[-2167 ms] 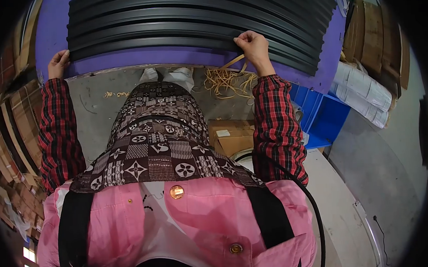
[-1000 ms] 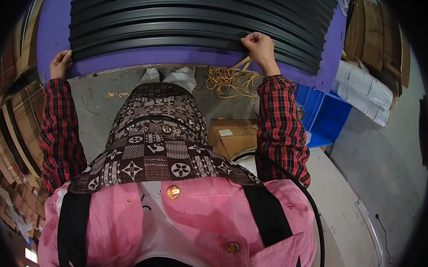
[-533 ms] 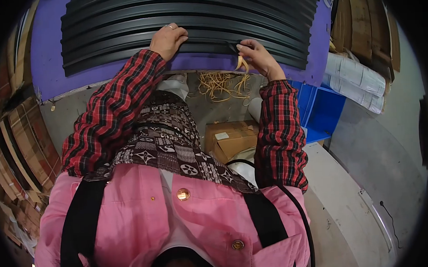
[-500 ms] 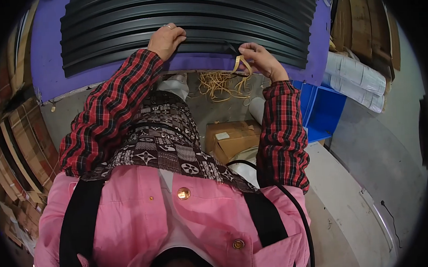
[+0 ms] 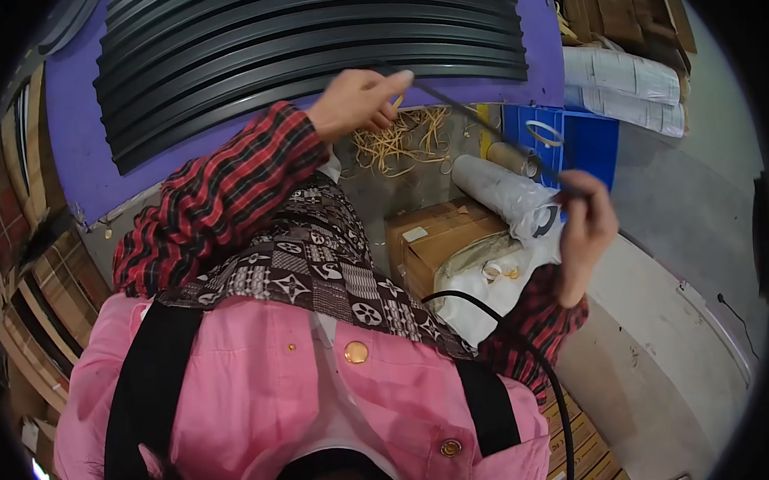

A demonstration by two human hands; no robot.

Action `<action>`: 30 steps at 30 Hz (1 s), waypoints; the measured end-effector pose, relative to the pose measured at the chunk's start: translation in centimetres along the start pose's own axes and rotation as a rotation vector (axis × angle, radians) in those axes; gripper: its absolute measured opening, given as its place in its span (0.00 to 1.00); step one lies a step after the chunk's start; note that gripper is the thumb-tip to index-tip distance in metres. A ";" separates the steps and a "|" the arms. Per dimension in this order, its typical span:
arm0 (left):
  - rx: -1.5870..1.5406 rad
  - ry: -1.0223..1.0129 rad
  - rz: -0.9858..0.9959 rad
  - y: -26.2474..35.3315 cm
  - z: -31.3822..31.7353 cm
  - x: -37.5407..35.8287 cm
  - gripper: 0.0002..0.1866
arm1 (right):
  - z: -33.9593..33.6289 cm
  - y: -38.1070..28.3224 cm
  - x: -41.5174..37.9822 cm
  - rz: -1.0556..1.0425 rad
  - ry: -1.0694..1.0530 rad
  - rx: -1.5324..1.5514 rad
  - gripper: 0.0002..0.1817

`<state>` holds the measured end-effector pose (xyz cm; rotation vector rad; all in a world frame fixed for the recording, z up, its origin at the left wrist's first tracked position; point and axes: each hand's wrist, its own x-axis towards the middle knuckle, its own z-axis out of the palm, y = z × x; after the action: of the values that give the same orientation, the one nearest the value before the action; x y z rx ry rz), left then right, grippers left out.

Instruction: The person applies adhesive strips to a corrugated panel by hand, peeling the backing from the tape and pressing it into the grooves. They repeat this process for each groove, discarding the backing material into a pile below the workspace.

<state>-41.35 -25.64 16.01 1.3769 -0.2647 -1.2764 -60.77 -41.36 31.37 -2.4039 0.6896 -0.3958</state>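
Observation:
My left hand (image 5: 361, 102) is closed, thumb and fingers pinched at the near edge of the dark ribbed strips (image 5: 308, 50) lying side by side on the purple table (image 5: 176, 176). A thin black strip (image 5: 469, 112) runs in a straight slanting line from there to my right hand (image 5: 588, 227). The right fingers are closed on its other end, out to the right of the table and somewhat blurred. A pale yellow ribbon loop (image 5: 544, 133) shows apart from both hands, in front of the blue bin (image 5: 591, 149).
A tangle of yellow ribbon (image 5: 397, 145) lies on the floor below the table edge. Nearby are a plastic-wrapped roll (image 5: 498, 188), a cardboard box (image 5: 435, 229) and a white bag (image 5: 473, 300). Cardboard is stacked at left (image 5: 47, 280). A black cable (image 5: 544, 362) crosses my right sleeve.
My right hand has swung right and toward me, drawing the black strip out from the table. The yellow loop has left its fingers. My left hand has shifted right and slightly nearer.

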 end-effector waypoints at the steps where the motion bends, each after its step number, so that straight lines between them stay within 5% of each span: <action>1: -0.055 -0.107 -0.062 -0.2 1.3 0.2 0.21 | 1.5 -1.7 -2.7 -0.147 -0.163 -0.065 0.14; 2: -0.109 -0.214 -0.123 -1.1 1.9 0.4 0.20 | 3.2 -3.0 -4.9 -0.303 -0.347 0.007 0.16; 3: -0.107 -0.224 -0.123 -2.5 1.8 0.6 0.20 | 5.3 -3.3 -7.0 -0.244 -0.603 0.029 0.17; 6: -0.465 -0.243 -0.179 -5.5 0.7 0.8 0.09 | 10.7 -1.1 -10.9 -0.259 -0.838 0.179 0.17; 9: -0.545 -0.437 -0.186 -7.9 -2.5 -0.7 0.09 | 14.3 3.3 -7.8 0.361 -0.325 0.435 0.18; 13: -0.499 -0.399 -0.159 -8.4 -3.5 -1.6 0.09 | 24.6 5.8 1.0 -0.216 0.253 -0.064 0.22; 15: -0.429 -0.408 -0.132 -8.6 -4.0 -1.3 0.10 | 29.3 6.6 3.4 -0.187 0.380 -0.002 0.17; 18: -0.392 -0.364 -0.127 -9.2 -3.6 -1.5 0.09 | 29.3 7.7 4.7 -0.123 0.054 0.005 0.11; 21: -0.298 -0.372 -0.132 -9.8 -3.7 -0.9 0.13 | 24.3 8.4 5.9 -0.256 0.162 0.046 0.08; 22: -0.110 -0.269 -0.019 -9.3 -2.1 -0.3 0.18 | 20.8 9.2 6.3 -0.031 0.087 0.184 0.09; 24: 0.254 -0.208 0.164 -8.9 2.4 3.9 0.37 | 12.1 13.3 8.3 0.023 0.117 0.368 0.08; 25: 0.245 -0.203 0.172 -8.0 5.2 5.7 0.37 | 7.9 14.9 9.3 -0.001 0.162 0.421 0.08; 27: 0.671 0.206 0.482 -5.5 11.1 9.4 0.45 | 0.2 16.4 10.7 -0.035 0.232 0.304 0.09; 30: 0.491 0.205 0.487 -1.0 17.8 13.1 0.48 | -8.4 21.6 12.6 0.026 0.301 0.282 0.09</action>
<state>-50.82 -45.48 13.45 1.7069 -0.7578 -0.6794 -62.27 -67.09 25.95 -2.0877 0.7389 -0.7996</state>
